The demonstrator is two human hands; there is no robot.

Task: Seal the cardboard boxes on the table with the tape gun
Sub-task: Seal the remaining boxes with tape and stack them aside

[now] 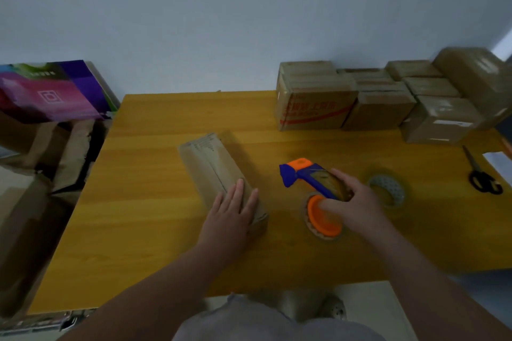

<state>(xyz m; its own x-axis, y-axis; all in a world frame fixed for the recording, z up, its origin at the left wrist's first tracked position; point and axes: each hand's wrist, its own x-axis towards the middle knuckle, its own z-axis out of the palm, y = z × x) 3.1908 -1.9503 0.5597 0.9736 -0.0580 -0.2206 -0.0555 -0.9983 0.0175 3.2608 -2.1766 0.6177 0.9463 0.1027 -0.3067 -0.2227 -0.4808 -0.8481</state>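
Observation:
A long, narrow cardboard box (213, 166) lies at an angle in the middle of the yellow table (155, 243). My left hand (231, 213) rests flat on its near end, fingers straight. The blue and orange tape gun (307, 177) sits on the table to the right of the box, its orange tape hub (322, 225) nearest me. My right hand (356, 202) grips the tape gun around its handle and roll, with the fingers curled over it.
A stack of several cardboard boxes (379, 102) fills the table's back right. A spare roll of tape (388, 188) lies just right of my right hand, and black scissors (482, 174) lie near the right edge. More boxes (50, 97) are piled off the table's left side.

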